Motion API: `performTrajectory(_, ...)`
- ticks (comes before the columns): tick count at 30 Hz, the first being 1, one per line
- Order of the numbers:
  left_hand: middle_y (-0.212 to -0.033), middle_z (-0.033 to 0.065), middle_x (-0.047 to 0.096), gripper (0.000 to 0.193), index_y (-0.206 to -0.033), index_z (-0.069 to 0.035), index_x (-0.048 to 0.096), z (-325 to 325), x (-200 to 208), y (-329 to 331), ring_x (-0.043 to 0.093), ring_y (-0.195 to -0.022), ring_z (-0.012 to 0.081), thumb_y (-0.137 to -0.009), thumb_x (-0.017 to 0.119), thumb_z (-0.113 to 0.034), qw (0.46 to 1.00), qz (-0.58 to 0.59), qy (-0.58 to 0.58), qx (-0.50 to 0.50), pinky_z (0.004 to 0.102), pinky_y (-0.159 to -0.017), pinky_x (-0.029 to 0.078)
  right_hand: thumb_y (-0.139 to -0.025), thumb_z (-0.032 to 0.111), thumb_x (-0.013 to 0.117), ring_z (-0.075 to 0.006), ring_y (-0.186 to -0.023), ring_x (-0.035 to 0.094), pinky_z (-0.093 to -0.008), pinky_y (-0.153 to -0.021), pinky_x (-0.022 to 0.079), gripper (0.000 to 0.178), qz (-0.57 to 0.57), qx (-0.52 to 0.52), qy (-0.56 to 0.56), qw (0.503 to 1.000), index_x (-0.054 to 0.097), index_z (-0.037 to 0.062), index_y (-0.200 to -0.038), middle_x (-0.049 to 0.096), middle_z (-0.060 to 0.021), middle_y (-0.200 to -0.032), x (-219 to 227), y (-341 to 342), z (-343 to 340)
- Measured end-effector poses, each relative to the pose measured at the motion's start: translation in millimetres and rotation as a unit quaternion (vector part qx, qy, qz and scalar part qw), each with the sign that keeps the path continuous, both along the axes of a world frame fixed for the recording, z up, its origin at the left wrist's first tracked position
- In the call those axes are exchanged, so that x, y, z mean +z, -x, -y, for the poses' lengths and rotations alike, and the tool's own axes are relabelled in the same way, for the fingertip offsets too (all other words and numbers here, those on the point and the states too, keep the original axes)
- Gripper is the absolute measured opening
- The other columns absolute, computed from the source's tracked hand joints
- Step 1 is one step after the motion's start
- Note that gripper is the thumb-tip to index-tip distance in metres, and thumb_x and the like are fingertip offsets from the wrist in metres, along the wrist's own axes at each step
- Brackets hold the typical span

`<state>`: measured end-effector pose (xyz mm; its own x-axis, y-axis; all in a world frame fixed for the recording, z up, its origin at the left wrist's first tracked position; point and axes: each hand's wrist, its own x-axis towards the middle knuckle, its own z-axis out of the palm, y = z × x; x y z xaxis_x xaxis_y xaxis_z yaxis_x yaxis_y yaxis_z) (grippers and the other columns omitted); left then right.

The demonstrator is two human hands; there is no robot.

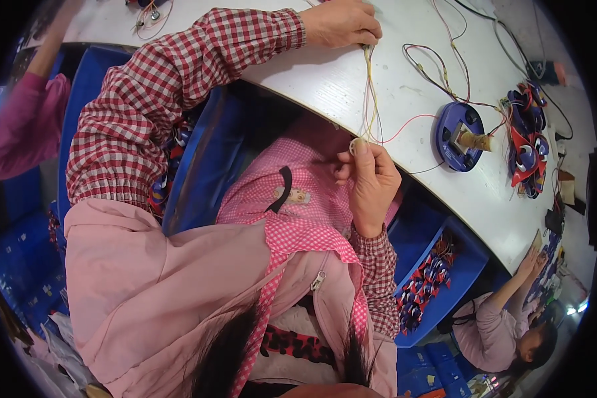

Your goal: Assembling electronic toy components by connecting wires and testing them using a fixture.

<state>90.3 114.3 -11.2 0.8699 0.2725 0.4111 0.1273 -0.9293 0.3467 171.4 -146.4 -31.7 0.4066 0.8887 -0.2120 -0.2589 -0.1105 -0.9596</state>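
Observation:
My left hand (341, 25) reaches over the white table, fingers closed on the upper end of a bundle of thin wires (369, 86). The wires are yellow and darker coloured, and they hang down across the table's near edge. At their lower end my right hand (373, 182) pinches them between thumb and finger, with a small pale ring-shaped piece (353, 146) at the fingertips. A thin red wire runs from near there to a round dark-blue disc (450, 159) on the table. On the disc lies a yellowish cylinder (476, 140). What sits inside my left fingers is hidden.
Red, white and blue parts with wires (528, 149) lie at the table's right. Loose wires (438, 69) and dark cables cross the far side. Blue bins (467, 268) stand beneath the near edge. Co-workers (494, 328) work at right and left (30, 126).

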Motion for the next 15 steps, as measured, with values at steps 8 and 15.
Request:
performTrajectory(8, -0.099, 0.0145, 0.053, 0.037, -0.113, -0.001, 0.055, 1, -1, 88, 0.049, -0.095, 0.0299, -0.084, 0.060, -0.022, 0.987, 0.002, 0.121, 0.109, 0.0373, -0.084, 0.041, -0.091, 0.016, 0.057, -0.0078, -0.051, 0.052, -0.0200, -0.047, 0.044, 0.018, 0.003, -0.009, 0.037, 0.999, 0.059, -0.0021, -0.092, 0.064, -0.0095, -0.075, 5, -10, -8)
performTrajectory(15, -0.084, 0.0111, 0.054, 0.028, -0.098, -0.002, 0.059, 50, -26, 109, 0.053, -0.078, 0.0262, -0.084, 0.063, -0.025, 0.988, -0.014, 0.088, 0.128, 0.0333, -0.070, 0.043, -0.092, 0.017, 0.056, -0.0074, -0.053, 0.053, -0.0197, -0.046, 0.044, 0.018, -0.002, -0.018, 0.049, 0.999, 0.059, -0.0012, -0.093, 0.064, -0.0096, -0.077, 4, -12, -13)
